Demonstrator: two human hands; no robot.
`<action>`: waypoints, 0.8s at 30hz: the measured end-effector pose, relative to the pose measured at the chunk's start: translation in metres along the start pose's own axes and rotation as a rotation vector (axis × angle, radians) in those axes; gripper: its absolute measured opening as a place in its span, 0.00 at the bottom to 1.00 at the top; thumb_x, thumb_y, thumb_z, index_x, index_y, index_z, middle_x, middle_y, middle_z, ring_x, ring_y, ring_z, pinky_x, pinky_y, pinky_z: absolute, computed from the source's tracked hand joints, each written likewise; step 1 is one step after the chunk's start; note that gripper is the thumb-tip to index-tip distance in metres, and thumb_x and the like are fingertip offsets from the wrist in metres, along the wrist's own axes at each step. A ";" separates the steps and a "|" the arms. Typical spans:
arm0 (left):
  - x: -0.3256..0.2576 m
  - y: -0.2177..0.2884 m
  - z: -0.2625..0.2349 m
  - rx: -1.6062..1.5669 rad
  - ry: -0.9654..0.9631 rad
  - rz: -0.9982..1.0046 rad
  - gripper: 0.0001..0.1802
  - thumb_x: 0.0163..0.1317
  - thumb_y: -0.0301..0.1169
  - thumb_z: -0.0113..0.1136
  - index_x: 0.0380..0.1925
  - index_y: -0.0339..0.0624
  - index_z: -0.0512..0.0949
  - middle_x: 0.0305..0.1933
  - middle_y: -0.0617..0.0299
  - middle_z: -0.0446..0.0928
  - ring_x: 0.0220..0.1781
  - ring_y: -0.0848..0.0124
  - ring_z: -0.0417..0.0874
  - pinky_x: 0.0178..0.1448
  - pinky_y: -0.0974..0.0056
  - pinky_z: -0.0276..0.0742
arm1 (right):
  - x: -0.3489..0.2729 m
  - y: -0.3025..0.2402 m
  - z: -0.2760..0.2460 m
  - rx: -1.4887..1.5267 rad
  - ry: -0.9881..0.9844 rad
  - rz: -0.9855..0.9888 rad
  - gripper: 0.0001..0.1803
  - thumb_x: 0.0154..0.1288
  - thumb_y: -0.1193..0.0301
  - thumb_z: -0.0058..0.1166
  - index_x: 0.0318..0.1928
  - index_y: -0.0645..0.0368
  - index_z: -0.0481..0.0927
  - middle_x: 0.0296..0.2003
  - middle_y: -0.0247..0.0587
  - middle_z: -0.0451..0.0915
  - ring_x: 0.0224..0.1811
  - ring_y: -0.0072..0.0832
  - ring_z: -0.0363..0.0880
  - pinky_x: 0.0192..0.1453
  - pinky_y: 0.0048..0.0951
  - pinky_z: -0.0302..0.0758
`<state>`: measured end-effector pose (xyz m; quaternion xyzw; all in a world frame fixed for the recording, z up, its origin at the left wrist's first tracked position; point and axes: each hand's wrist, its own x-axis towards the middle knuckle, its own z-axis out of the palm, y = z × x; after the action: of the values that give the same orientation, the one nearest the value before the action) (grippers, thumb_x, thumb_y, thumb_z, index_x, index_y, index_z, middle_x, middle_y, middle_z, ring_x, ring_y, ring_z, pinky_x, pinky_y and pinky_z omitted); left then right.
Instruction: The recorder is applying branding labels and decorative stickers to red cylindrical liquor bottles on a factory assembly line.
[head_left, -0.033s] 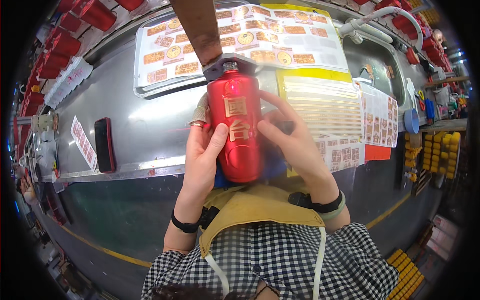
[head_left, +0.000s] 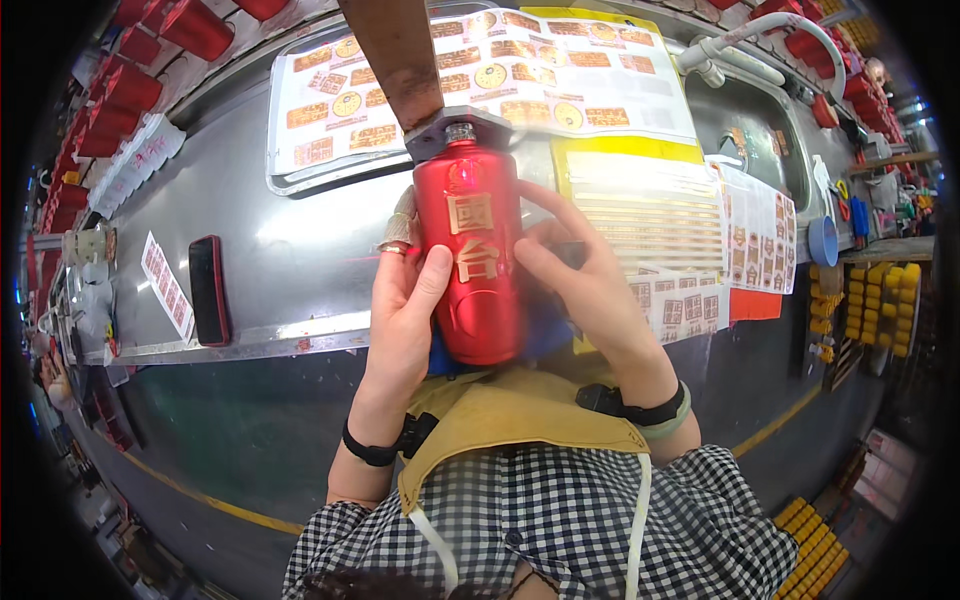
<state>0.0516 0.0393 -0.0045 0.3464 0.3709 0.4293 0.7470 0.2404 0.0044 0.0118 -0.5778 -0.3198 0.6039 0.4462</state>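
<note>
A glossy red bottle (head_left: pixel 475 320) with gold raised characters lies lengthwise in front of me, its bare neck pointing away. My left hand (head_left: pixel 405 300) grips its left side, thumb on the front and the other fingers partly hidden. One of those fingers wears a cloth-like cover. On the right side, my right hand (head_left: pixel 580 255) bends round the bottle, with thumb and fingertips at its edge. The neck meets a grey angular holder (head_left: pixel 458 125) at the end of a brown beam (head_left: pixel 395 60). Something blue shows beneath the bottle.
Sticker sheets (head_left: pixel 490 75) cover a tray at the back of the metal bench; more striped and printed sheets (head_left: pixel 640 200) lie right. A sink (head_left: pixel 750 130) with a tap is farther right. Left are a phone (head_left: pixel 209 290), a narrow label strip (head_left: pixel 167 285) and stacked white cups (head_left: pixel 140 165).
</note>
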 end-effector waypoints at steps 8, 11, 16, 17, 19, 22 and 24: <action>0.002 0.000 -0.002 0.014 -0.004 0.011 0.31 0.80 0.28 0.51 0.77 0.35 0.54 0.73 0.50 0.68 0.72 0.64 0.73 0.74 0.56 0.73 | 0.003 -0.007 0.003 0.044 -0.022 -0.012 0.36 0.69 0.71 0.67 0.74 0.57 0.68 0.35 0.25 0.73 0.36 0.12 0.71 0.46 0.18 0.71; 0.004 0.000 0.003 0.047 -0.009 0.004 0.33 0.77 0.27 0.55 0.77 0.36 0.54 0.73 0.50 0.68 0.72 0.63 0.74 0.74 0.56 0.73 | 0.007 0.010 0.000 -0.025 -0.008 -0.136 0.37 0.69 0.71 0.68 0.74 0.58 0.67 0.35 0.25 0.73 0.36 0.12 0.70 0.44 0.18 0.71; 0.005 0.002 0.005 0.083 0.001 0.017 0.37 0.73 0.25 0.61 0.77 0.36 0.54 0.72 0.49 0.68 0.71 0.63 0.74 0.73 0.55 0.74 | 0.008 0.010 0.000 0.002 -0.010 -0.119 0.38 0.68 0.69 0.69 0.75 0.59 0.66 0.35 0.25 0.72 0.36 0.12 0.70 0.43 0.18 0.71; 0.005 0.002 0.004 0.082 -0.002 0.019 0.37 0.73 0.25 0.61 0.76 0.35 0.54 0.72 0.49 0.68 0.71 0.63 0.74 0.73 0.55 0.74 | 0.009 0.009 0.000 -0.020 -0.014 -0.120 0.39 0.68 0.69 0.69 0.75 0.59 0.66 0.35 0.25 0.72 0.36 0.12 0.70 0.43 0.17 0.70; 0.005 0.001 0.004 0.082 -0.007 0.020 0.37 0.74 0.25 0.60 0.76 0.35 0.54 0.72 0.49 0.68 0.71 0.63 0.74 0.73 0.55 0.74 | 0.010 0.009 0.000 0.003 -0.017 -0.111 0.38 0.68 0.68 0.69 0.74 0.60 0.66 0.34 0.25 0.72 0.35 0.12 0.70 0.42 0.17 0.70; 0.005 0.000 0.005 0.077 -0.007 0.031 0.36 0.74 0.25 0.60 0.76 0.35 0.54 0.72 0.49 0.68 0.71 0.63 0.74 0.73 0.55 0.75 | 0.012 0.003 0.005 0.069 0.008 -0.081 0.36 0.69 0.67 0.69 0.72 0.62 0.68 0.33 0.25 0.72 0.35 0.12 0.70 0.41 0.17 0.70; 0.004 0.001 0.004 0.000 -0.012 0.004 0.36 0.74 0.25 0.60 0.76 0.36 0.54 0.72 0.49 0.68 0.71 0.63 0.74 0.73 0.55 0.75 | 0.016 0.002 0.008 0.116 0.037 -0.062 0.35 0.69 0.66 0.69 0.70 0.64 0.68 0.32 0.25 0.72 0.34 0.13 0.70 0.41 0.17 0.70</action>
<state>0.0561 0.0429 -0.0026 0.3498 0.3660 0.4287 0.7483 0.2335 0.0195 0.0041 -0.5518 -0.2936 0.5967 0.5032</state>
